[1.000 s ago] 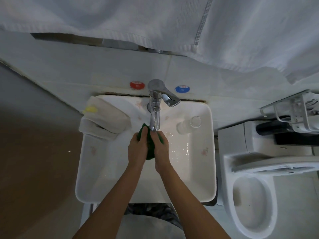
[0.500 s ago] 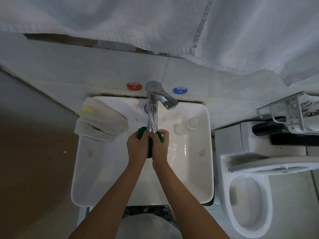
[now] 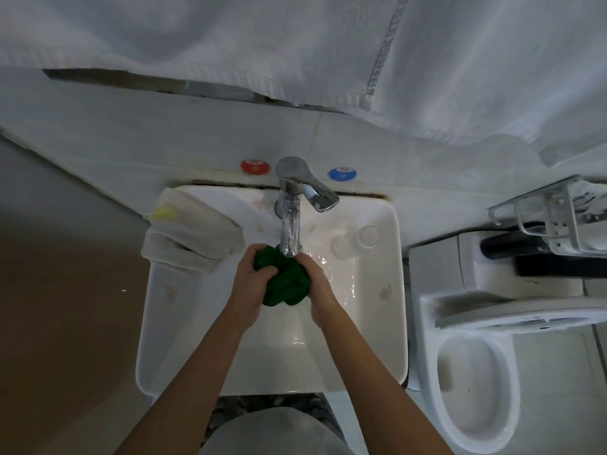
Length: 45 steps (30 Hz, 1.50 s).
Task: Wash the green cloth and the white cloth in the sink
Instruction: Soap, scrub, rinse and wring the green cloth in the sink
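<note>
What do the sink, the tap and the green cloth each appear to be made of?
Sink: probably glazed ceramic, white and glossy with highlights.
Tap: polished metal, likely chromed, with mirror-like reflections.
Green cloth: soft fabric, matte, bunched into folds.

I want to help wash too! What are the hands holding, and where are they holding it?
Both hands hold the green cloth, bunched under the tap: the left hand grips its left side, the right hand its right side.

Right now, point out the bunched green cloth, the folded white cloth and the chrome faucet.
bunched green cloth (image 3: 286, 284): head view, its bunched middle between the hands.
folded white cloth (image 3: 193, 233): head view, top fold on the sink's left rim.
chrome faucet (image 3: 290, 229): head view, spout.
</note>
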Available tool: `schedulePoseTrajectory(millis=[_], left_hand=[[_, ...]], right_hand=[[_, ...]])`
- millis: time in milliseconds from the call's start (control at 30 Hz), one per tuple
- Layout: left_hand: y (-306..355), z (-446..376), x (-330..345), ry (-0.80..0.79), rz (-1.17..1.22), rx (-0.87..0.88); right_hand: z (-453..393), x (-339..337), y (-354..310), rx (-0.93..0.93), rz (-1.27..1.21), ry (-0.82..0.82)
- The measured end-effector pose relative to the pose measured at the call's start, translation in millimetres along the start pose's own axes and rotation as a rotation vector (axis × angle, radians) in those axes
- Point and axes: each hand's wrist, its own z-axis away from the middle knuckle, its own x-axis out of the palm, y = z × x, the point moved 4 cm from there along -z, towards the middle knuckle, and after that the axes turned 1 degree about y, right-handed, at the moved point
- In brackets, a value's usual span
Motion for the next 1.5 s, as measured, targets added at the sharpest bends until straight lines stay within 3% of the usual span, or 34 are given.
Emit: schedulePoseTrajectory(millis=[167, 300, 433, 567, 667, 767, 933, 1067, 1267, 1500], left_hand=[[-2.6, -0.3, 0.5, -0.075, 0.023, 0.047], [2.0, -1.0, 5.0, -0.021, -0.062, 0.098], [-5.2, -3.7, 3.4, 0.151, -0.323, 0.217], [-19.2, 1.3, 0.1, 0.294, -0.368, 0.048], [-18.7, 8.1, 11.4, 0.235, -0.298, 0.015], [-14.9, 9.2, 21.2, 0.187, -0.168, 0.039], [-11.8, 9.7, 17.8, 0.354, -0.388, 0.123], [-5.9, 12.2, 18.8, 0.400, -0.396, 0.163], [-6.3, 6.9, 16.6, 0.376, -0.433, 0.157], [-1.2, 6.2, 20.6, 0.288, -0.323, 0.193]], right_hand=[[0.0, 2.9, -4.4, -0.030, 0.007, -0.078], [-2.8, 7.0, -0.2, -0.114, -0.062, -0.121], [-0.9, 5.5, 1.5, -0.204, -0.061, 0.028], [-1.1, 7.1, -0.8, -0.247, -0.034, 0.177], [0.4, 10.1, 0.6, -0.253, -0.121, 0.253], [3.6, 15.4, 3.5, -0.188, -0.262, 0.219], [3.3, 26.0, 12.1, -0.209, -0.159, 0.260], [1.0, 23.6, 7.0, -0.209, -0.079, 0.335], [2.9, 16.3, 3.5, -0.134, 0.004, 0.384], [7.1, 18.9, -2.9, -0.307, -0.041, 0.471]])
